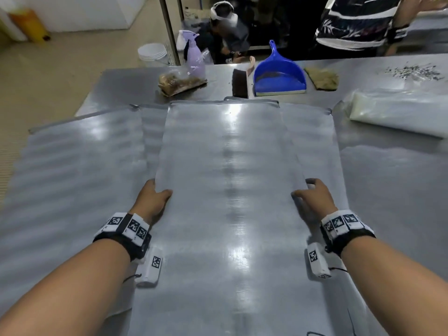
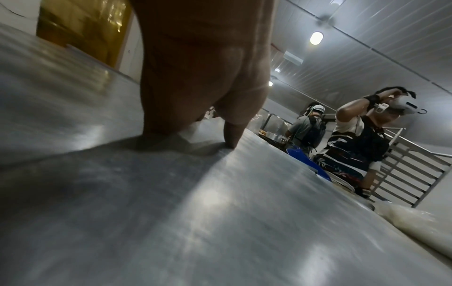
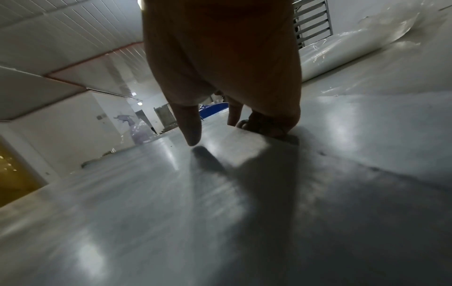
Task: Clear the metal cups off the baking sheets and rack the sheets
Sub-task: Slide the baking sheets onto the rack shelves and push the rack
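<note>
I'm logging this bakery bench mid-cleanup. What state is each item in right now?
Top metal baking sheet: bare, no cups, gripped at both side edges.
Left hand: gripping the sheet's left edge.
Right hand: gripping the sheet's right edge.
Metal baking sheets underneath: lying flat, overlapping, no cups.
Blue plastic dustpan: lying on the table.
Lilac spray bottle: upright.
Steel tray rack: slots in view empty.

baking sheet (image 1: 228, 178): dull silver-grey
dustpan (image 1: 278, 73): bright blue
spray bottle (image 1: 195, 58): pale lilac
wristbands (image 1: 126, 226): black, white coded squares
worktop (image 1: 388, 76): grey steel
</note>
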Tool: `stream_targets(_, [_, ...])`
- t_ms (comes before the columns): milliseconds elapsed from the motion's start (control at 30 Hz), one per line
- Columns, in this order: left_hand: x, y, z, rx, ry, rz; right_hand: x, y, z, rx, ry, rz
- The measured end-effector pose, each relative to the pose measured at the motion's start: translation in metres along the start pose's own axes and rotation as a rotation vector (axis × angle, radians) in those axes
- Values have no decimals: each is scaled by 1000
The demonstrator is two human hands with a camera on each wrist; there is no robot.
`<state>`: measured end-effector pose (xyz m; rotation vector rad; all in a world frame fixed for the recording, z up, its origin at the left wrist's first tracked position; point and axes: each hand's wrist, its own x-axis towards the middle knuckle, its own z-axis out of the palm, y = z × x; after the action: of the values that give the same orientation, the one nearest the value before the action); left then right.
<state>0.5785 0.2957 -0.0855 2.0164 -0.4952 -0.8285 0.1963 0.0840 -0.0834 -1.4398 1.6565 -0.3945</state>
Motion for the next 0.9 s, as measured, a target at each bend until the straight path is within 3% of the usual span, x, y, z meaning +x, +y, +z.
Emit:
stream_targets(267, [0,55,67,93,-52,98,10,41,-60,247,107,-6])
stream_targets(400, [9,78,103,117,-72,86,17,60,-82,241,159,9])
stream_targets(567, [33,79,119,390,-151,60,19,73,-90,136,175,24])
stream_targets(667, [36,78,122,619,-129,53,23,73,-90,-1,165,-24])
stream_targets(900, [30,69,120,474,-46,117,27,71,-85,-20,185,-16])
